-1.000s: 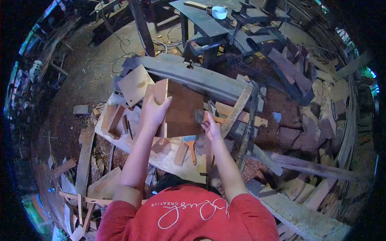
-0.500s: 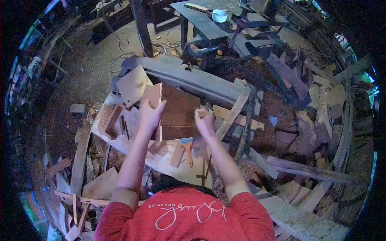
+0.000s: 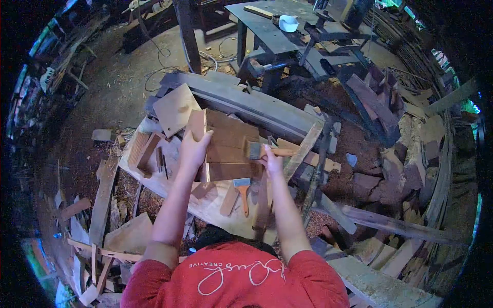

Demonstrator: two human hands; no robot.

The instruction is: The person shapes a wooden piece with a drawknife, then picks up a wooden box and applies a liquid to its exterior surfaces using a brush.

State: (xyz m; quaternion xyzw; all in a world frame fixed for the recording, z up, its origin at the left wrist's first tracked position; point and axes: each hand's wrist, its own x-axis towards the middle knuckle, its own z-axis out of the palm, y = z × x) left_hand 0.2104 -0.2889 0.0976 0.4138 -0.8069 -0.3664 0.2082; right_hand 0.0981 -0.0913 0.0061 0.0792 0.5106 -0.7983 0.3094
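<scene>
My left hand [image 3: 194, 150] is closed on the left edge of a reddish-brown wooden box [image 3: 231, 132], thumb over the rim and fingers on its outer side. A paintbrush [image 3: 255, 150] with a wooden handle is pinched in my right hand [image 3: 272, 161]. Its bristles point left and overlap the box's brown boards. Just below the box, a second paintbrush [image 3: 243, 199] with an orange handle lies beside a small wood strip [image 3: 229, 200] on the pale work board [image 3: 205, 206].
A pale square panel [image 3: 175, 110] leans behind the box at left. Beyond runs a long grey beam [image 3: 246, 101]. Wood scraps [image 3: 380, 100] are piled at right. A dark table [image 3: 257, 28] at the back carries a white container [image 3: 288, 23].
My right hand has shifted right and turned, bringing the paintbrush plainly into view against the box. My left hand keeps its hold; the whole view has shifted slightly.
</scene>
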